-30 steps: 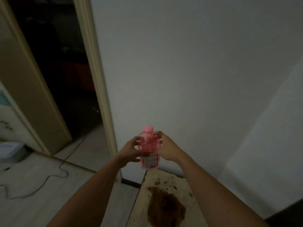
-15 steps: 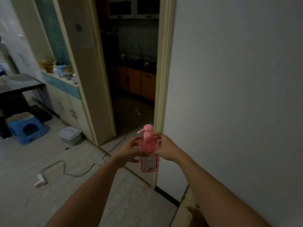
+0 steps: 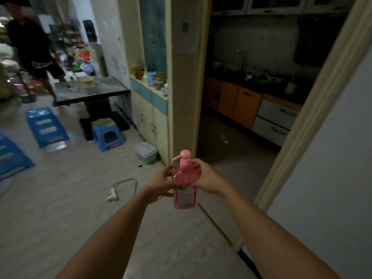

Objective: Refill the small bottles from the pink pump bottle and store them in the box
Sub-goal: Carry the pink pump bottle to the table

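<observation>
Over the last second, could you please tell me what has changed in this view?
The view has swung left, from a blank wall to the kitchen doorway and a room with blue stools. Nothing was let go: the left hand and right hand still grip the pink pump bottle, upright.

The pale floor [image 3: 60, 208] carries a white power strip [image 3: 112, 195] just left of the hands, with blue stools [image 3: 108, 135] and a lidded bin [image 3: 146, 152] farther beyond them.

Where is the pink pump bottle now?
The pink pump bottle is low in the head view's centre, upright, held between the left hand and right hand, above the floor.
</observation>
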